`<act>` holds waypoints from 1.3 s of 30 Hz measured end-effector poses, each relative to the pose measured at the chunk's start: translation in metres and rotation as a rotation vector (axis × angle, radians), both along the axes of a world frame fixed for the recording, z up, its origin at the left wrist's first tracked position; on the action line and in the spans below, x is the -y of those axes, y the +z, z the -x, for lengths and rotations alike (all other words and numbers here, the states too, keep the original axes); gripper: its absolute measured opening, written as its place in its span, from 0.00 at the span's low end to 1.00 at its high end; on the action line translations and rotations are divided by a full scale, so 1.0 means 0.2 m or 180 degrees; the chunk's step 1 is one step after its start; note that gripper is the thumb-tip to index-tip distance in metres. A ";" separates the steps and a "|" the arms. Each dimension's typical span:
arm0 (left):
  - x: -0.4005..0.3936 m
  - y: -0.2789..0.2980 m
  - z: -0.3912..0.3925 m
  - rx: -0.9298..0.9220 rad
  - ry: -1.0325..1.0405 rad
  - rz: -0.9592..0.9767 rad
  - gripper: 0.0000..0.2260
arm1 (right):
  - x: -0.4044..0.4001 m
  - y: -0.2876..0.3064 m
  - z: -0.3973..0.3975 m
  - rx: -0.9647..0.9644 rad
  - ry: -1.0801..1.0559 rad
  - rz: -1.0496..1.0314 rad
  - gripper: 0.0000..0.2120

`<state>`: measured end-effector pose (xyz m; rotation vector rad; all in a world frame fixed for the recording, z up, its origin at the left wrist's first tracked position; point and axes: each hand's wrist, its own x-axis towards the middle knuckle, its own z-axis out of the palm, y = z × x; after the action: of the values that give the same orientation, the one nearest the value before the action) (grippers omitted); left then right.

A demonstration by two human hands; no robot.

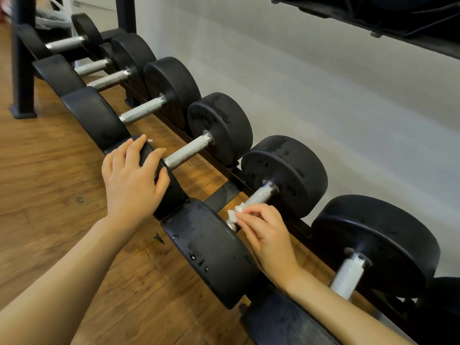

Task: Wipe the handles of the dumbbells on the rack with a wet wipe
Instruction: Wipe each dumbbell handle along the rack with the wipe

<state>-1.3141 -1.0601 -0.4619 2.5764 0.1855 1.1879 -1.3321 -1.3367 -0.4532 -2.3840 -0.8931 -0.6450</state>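
Note:
Several black dumbbells with knurled silver handles lie in a row on a low black rack [225,192]. My right hand [267,235] pinches a small white wet wipe [236,212] against the near end of one silver handle [260,194]. That dumbbell's near head [211,252] lies just left of my wrist. My left hand [132,180] rests on top of the near head [164,185] of the neighbouring dumbbell, fingers curled over its edge. Its handle [189,151] is bare.
Wooden floor [49,175] runs along the left of the rack. A grey wall [323,95] stands behind it. A black rack post [23,70] rises at the far left. An upper shelf [398,23] overhangs at the top right. Another dumbbell handle [347,277] lies to the right.

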 end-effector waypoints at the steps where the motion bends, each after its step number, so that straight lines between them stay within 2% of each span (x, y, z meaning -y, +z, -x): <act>1: 0.00 0.00 0.00 0.0026 0.0010 -0.0023 0.19 | 0.00 0.01 -0.01 -0.0069 0.0011 -0.0046 0.12; 6: 0.00 0.00 -0.01 0.0144 0.0083 -0.0102 0.19 | 0.00 0.04 -0.05 -0.0168 0.0132 -0.0034 0.13; 10: 0.00 -0.01 -0.02 0.0221 0.0133 -0.0144 0.18 | 0.02 0.05 -0.11 -0.0173 0.0318 0.0159 0.09; 13: 0.01 -0.01 -0.03 0.0254 0.0167 -0.0151 0.18 | 0.02 0.08 -0.14 -0.0410 0.0443 0.0269 0.07; 18: 0.01 -0.01 -0.03 0.0282 0.0175 -0.0163 0.17 | 0.02 0.13 -0.17 -0.0544 0.0828 0.0779 0.11; 22: 0.01 -0.01 -0.03 0.0240 0.0180 -0.0173 0.17 | 0.00 0.14 -0.16 -0.0734 0.0719 0.0566 0.09; 25: 0.01 -0.01 -0.03 0.0267 0.0186 -0.0196 0.17 | -0.03 0.12 -0.14 -0.0768 0.0912 0.0802 0.07; 31: 0.01 -0.01 -0.03 0.0255 0.0178 -0.0202 0.17 | -0.07 0.14 -0.16 -0.0688 0.0699 0.0848 0.07; 34: 0.01 -0.01 -0.03 0.0275 0.0172 -0.0200 0.17 | -0.08 0.12 -0.12 -0.0668 0.0844 0.0988 0.12; 36: 0.01 -0.02 -0.03 0.0264 0.0161 -0.0186 0.17 | -0.06 0.11 -0.13 -0.0586 0.0795 0.0906 0.15; 39: 0.01 -0.02 -0.03 0.0236 0.0160 -0.0178 0.17 | -0.04 0.09 -0.13 -0.0429 0.0575 0.0467 0.14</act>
<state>-1.3090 -1.0611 -0.4652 2.5844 0.2048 1.3222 -1.3066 -1.3295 -0.4361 -2.4047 -1.1136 -0.3557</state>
